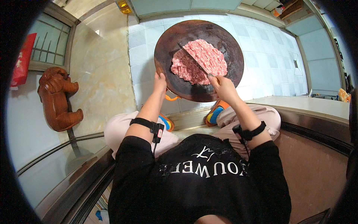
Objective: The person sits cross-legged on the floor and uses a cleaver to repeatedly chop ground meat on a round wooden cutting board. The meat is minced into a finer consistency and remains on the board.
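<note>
A mound of pink minced meat (210,56) lies spread on a round, dark wooden chopping board (229,41). My right hand (225,89) is closed around the handle of a kitchen knife (192,59). Its dark blade shows nearly edge-on, slanting across the meat toward the far left. At the board's near left edge, my left hand (160,83) grips the rim, its fingers partly hidden. What supports the board underneath cannot be seen.
Below the board, orange slippers (215,111) stand on pale floor tiles (266,56). To the left is a carved wooden animal figure (57,99) near a red bag (22,61). A bottle of yellow liquid (123,6) stands at the far left. A white ledge (304,106) runs along the right.
</note>
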